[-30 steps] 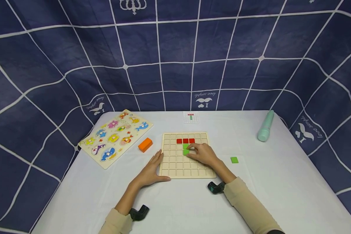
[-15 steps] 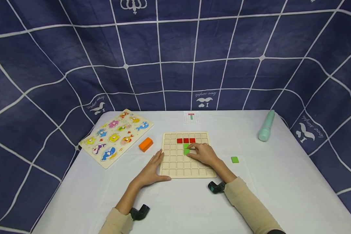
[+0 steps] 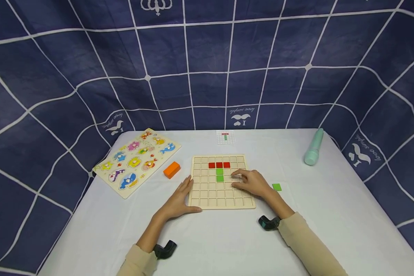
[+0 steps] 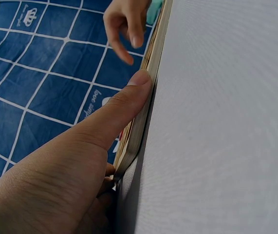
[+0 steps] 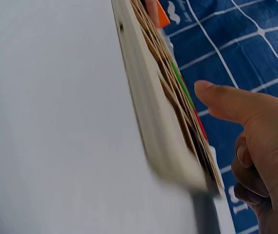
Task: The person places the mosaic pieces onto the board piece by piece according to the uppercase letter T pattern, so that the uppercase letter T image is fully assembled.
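Note:
A wooden grid board [image 3: 211,194] lies on the white table. A row of red square tiles [image 3: 219,165] sits in its upper cells, with two green tiles [image 3: 220,178] in a column below the middle one. My left hand [image 3: 176,201] rests at the board's near left corner, fingers along the left side and thumb [image 4: 129,100] against the near edge. Over the board's right part hovers my right hand [image 3: 252,182], thumb and forefinger apart with nothing between them. Just right of that hand, a loose green tile [image 3: 277,187] lies on the table.
Behind the board lies a small pattern card [image 3: 225,137] with a red and green T. An orange block [image 3: 172,170] and an animal peg puzzle [image 3: 134,163] are at the left. A mint-green microphone-shaped object [image 3: 314,147] lies at the back right, before a dark blue curtain [image 3: 207,57].
My right hand has drawn back to the right, off the lower green tile, which stays in its cell. My left hand keeps its place at the board's corner.

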A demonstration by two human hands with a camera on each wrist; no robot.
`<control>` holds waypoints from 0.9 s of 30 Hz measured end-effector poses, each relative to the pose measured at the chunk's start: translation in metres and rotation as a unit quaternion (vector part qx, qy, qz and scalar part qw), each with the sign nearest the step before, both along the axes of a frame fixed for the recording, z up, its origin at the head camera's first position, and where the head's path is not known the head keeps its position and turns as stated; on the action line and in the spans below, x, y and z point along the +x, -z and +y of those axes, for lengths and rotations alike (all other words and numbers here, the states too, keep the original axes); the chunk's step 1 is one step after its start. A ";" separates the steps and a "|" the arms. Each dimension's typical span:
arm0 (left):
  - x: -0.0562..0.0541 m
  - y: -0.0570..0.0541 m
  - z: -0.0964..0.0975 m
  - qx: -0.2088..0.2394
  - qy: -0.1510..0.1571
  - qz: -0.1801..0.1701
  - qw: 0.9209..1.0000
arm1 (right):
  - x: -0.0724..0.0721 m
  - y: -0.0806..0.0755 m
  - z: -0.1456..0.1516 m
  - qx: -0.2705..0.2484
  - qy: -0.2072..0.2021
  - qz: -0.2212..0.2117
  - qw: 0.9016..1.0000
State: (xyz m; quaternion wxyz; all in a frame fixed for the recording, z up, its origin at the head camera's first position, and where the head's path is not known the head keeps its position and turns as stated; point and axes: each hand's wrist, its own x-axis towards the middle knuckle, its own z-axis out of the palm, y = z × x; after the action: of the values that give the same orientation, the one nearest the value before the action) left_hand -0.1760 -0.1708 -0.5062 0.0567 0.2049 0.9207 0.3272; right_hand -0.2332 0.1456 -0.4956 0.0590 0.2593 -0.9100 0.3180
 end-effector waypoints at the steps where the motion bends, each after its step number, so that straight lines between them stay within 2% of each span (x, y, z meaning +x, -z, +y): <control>1: 0.000 0.000 0.000 0.001 -0.001 -0.001 1.000 | 0.002 0.000 0.006 -0.002 -0.001 0.001 1.000; 12: -0.002 0.000 -0.001 -0.004 -0.003 -0.001 1.000 | 0.024 0.000 0.087 -0.006 0.030 0.002 1.000; 16: -0.002 0.000 0.000 -0.003 0.000 -0.001 1.000 | 0.031 0.000 0.111 0.000 0.055 0.001 0.998; 21: -0.003 0.000 0.000 0.000 0.000 -0.006 1.000 | 0.036 0.001 0.131 0.017 0.082 0.010 0.996; 27: -0.003 0.001 0.000 0.000 0.001 -0.006 1.000 | 0.039 0.003 0.141 0.021 0.090 0.008 0.996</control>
State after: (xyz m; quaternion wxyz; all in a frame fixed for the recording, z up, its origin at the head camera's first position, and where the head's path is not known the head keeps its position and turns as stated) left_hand -0.1793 -0.1708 -0.5074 0.0627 0.2042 0.9201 0.3283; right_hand -0.1946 0.2862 -0.4988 0.0894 0.1805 -0.9356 0.2898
